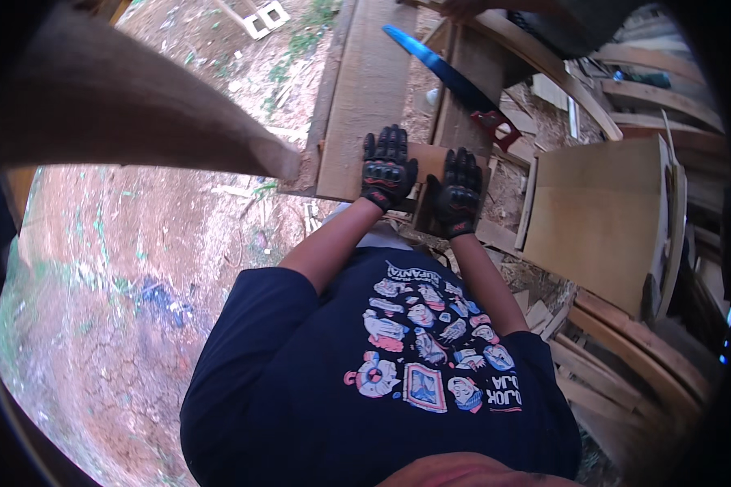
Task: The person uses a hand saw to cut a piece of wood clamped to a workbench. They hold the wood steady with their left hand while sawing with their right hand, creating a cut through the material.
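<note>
Both my hands wear black padded gloves with small red marks. My left hand (388,169) lies flat on the near end of a long wooden plank (369,81), fingers pointing away from me. Beside it, my right hand (456,193) also rests flat, with its fingers extended, near the right end of a short wooden board (427,154). That board spans the gap between the plank and a second wooden beam (477,61). Beyond my right hand a handsaw (455,81) lies across the beam, its red handle toward the right. My gloves cover part of the board.
A thick timber (146,105) juts in from the left, close to the camera. On the right stands a wide wooden panel (597,215), with curved wood pieces (638,345) stacked nearer me. Another person's hand (463,8) shows at the top edge.
</note>
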Demonstrator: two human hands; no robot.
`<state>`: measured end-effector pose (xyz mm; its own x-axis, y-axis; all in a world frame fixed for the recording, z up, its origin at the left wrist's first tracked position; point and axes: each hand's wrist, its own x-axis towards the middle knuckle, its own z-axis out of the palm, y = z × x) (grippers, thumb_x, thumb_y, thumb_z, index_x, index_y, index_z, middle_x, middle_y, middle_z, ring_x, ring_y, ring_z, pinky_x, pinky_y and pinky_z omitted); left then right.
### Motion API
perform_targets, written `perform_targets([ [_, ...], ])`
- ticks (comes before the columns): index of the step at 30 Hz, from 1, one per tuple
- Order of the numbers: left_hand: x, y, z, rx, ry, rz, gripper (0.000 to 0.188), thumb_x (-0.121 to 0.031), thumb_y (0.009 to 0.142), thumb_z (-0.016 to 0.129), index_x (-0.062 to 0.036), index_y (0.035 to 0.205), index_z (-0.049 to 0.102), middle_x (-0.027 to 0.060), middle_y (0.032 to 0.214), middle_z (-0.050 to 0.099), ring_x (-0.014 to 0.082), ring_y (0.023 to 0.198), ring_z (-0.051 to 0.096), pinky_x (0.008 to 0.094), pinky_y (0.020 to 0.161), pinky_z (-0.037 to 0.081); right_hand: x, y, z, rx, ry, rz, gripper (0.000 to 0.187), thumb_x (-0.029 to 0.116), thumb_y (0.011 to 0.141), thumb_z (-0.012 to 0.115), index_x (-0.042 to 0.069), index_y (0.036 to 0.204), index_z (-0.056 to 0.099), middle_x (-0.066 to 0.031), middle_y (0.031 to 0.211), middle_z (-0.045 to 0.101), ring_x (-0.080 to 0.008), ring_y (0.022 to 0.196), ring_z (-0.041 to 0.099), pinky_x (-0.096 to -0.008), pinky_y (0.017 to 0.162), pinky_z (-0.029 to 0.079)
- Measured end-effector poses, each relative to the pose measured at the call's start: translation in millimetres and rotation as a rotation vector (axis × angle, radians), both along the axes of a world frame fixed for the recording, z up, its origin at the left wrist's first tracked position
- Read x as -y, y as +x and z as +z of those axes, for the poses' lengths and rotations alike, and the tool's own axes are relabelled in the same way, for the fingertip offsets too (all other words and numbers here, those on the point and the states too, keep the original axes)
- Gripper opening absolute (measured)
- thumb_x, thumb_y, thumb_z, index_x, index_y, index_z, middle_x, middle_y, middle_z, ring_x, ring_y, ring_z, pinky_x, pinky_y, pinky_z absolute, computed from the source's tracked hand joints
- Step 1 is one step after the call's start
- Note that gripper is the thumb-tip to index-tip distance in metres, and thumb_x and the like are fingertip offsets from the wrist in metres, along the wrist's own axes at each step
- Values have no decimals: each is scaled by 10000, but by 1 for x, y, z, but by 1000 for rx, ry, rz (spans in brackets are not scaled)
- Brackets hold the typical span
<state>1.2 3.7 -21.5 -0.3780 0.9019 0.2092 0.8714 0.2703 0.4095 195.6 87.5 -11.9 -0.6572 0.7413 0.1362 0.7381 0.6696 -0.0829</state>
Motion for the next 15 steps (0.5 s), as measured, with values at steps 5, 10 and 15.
perform_targets([
  [5, 2, 2, 0, -36, -21, 0, 810, -453, 1058, 646, 10, 1700, 477, 271, 1736, 501, 424, 1628, 463, 659, 1380, 205, -11, -8, 1, -38, -6, -50, 881, 652, 1073, 605, 82, 1733, 472, -184, 1801, 436, -388, 1695, 342, -589, 1409, 179],
  [10, 2, 4, 1, -38, -46, -10, 809, -472, 1071, 630, 2, 1706, 467, 265, 1751, 483, 426, 1639, 445, 647, 1382, 205, -35, -7, 10, -62, -38, -22, 874, 656, 1057, 631, 62, 1689, 524, -192, 1768, 479, -384, 1671, 388, -592, 1415, 173],
  [15, -1, 0, 4, -24, -64, -15, 788, -480, 1075, 628, -12, 1694, 493, 253, 1750, 491, 433, 1642, 438, 639, 1387, 206, -42, -4, 12, -60, -35, 35, 870, 668, 1062, 621, 54, 1673, 545, -204, 1734, 523, -371, 1657, 418, -585, 1417, 178],
])
